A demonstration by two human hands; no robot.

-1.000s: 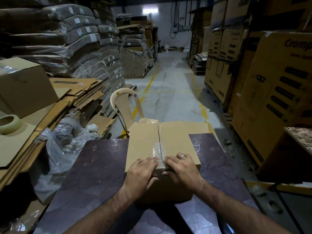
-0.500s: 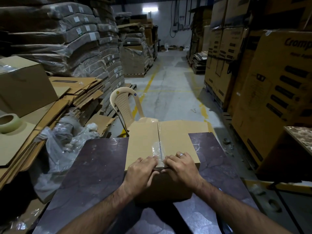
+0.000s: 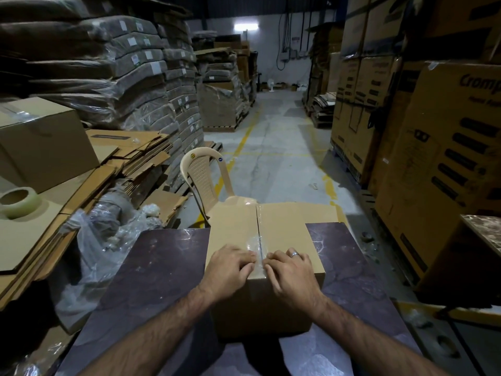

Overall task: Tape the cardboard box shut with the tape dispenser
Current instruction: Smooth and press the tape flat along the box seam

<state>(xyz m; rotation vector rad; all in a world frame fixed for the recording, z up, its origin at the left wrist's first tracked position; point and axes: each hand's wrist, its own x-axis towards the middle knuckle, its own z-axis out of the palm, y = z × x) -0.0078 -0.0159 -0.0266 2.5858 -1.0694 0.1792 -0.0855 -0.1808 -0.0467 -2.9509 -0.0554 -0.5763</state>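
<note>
cardboard box (image 3: 288, 229), seam (image 3: 257, 219) straight ahead

Warehouse, packing area. Beyond the plastic chair (image 3: 202, 180) a concrete aisle (image 3: 279, 147) with yellow floor lines (image 3: 241, 143) ran to a far wall. Left of the chair stood tall shrink-wrapped stacks (image 3: 130, 77) and a heap of flattened cardboard (image 3: 130, 156). Right of it, big printed cartons (image 3: 447, 164) were piled high. Farther back than the chair sat a loaded wooden pallet (image 3: 219, 128).
</note>
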